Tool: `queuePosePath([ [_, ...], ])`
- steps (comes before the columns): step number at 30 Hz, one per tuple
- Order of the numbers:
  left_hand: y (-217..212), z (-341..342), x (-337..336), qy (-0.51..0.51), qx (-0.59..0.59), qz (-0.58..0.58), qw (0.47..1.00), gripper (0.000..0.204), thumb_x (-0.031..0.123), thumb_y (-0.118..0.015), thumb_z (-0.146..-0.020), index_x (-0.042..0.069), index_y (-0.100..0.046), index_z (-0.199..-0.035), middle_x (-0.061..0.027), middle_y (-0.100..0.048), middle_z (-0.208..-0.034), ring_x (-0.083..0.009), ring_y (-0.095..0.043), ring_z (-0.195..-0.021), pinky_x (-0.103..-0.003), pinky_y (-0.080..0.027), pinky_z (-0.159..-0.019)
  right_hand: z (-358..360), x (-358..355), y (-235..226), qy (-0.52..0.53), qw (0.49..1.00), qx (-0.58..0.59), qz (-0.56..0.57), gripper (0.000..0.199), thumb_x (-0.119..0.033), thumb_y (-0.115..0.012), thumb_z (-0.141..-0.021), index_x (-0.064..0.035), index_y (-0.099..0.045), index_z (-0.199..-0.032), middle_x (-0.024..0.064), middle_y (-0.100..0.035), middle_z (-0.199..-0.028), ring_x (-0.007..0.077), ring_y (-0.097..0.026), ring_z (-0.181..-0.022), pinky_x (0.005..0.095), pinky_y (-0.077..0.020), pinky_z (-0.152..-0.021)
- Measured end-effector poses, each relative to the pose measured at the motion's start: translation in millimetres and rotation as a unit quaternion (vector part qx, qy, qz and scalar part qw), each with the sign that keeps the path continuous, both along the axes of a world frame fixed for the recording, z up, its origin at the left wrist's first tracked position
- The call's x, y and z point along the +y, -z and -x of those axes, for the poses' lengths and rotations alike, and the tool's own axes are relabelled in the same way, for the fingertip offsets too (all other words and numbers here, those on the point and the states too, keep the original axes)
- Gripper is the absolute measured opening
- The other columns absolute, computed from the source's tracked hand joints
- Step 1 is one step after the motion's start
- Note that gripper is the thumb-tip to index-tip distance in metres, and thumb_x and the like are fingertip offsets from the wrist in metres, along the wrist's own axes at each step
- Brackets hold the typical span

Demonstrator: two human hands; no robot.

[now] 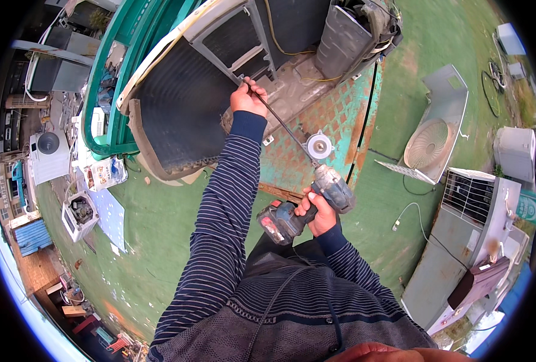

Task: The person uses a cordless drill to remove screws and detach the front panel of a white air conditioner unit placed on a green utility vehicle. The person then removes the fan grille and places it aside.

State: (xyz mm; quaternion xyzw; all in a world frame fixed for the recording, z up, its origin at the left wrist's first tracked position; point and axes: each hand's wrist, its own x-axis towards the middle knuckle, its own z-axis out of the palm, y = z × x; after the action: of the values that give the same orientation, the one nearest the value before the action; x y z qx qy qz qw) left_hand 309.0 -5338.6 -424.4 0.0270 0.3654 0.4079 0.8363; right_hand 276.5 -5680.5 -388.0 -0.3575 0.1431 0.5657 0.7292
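My right hand (320, 216) is closed around the grip of a worn blue-grey cordless impact driver (334, 188) with a battery at its base. A long thin driver bit (286, 128) runs from the tool up and away to the left. Near its far end, my left hand (248, 98) pinches the bit beside a grey metal bracket (235, 36). That bracket stands inside an opened air conditioner outdoor unit, next to its curved dark finned coil (180, 120). The bit's tip is partly hidden by my fingers. A round silver fan motor (319, 146) sits below the bit.
The opened unit rests on a rusty turquoise tread-plate surface (334, 108). To the left is a green plastic bin (93, 117). A grey casing panel with a round fan grille (428, 143) stands at right, near a larger grey cabinet (431, 265) and loose cables.
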Motion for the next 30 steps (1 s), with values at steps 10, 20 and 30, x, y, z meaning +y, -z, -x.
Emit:
queuePosePath([
  [10,-1.1,-4.0,8.8,-0.003,0.011,0.004,1.0,0.021,0.019,-0.041,-0.104,0.006,-0.057,-0.098,-0.0037,-0.057,-0.081,-0.0142,-0.051,-0.065,-0.029,-0.044,-0.059,10.5,5.9,3.6,0.041,0.996,0.077,-0.024,0.013,-0.016,-0.057,-0.091,-0.0054,-0.052,-0.095,0.0056,-0.049,-0.07,0.021,-0.051,-0.063,0.0388,-0.0451,-0.066],
  [20,1.7,-8.4,-21.8,0.001,0.078,-0.007,0.997,0.026,0.028,-0.043,-0.104,0.01,-0.056,-0.091,0.0008,-0.05,-0.072,-0.0092,-0.043,-0.056,-0.025,-0.034,-0.046,3.6,-24.9,9.1,0.026,1.0,-0.001,0.009,0.02,-0.013,-0.055,-0.092,-0.0007,-0.055,-0.108,0.0063,-0.05,-0.071,0.0206,-0.052,-0.064,0.0382,-0.0458,-0.067],
  [30,44.4,15.9,-33.8,-0.058,0.088,0.085,0.991,0.025,0.03,-0.043,-0.105,0.011,-0.05,-0.09,0.0017,-0.048,-0.073,-0.01,-0.043,-0.056,-0.024,-0.037,-0.046,-16.3,-45.9,41.8,-0.036,0.998,-0.033,0.04,0.022,-0.015,-0.059,-0.09,-0.0017,-0.057,-0.107,0.0057,-0.05,-0.07,0.0205,-0.051,-0.062,0.0369,-0.0456,-0.065],
])
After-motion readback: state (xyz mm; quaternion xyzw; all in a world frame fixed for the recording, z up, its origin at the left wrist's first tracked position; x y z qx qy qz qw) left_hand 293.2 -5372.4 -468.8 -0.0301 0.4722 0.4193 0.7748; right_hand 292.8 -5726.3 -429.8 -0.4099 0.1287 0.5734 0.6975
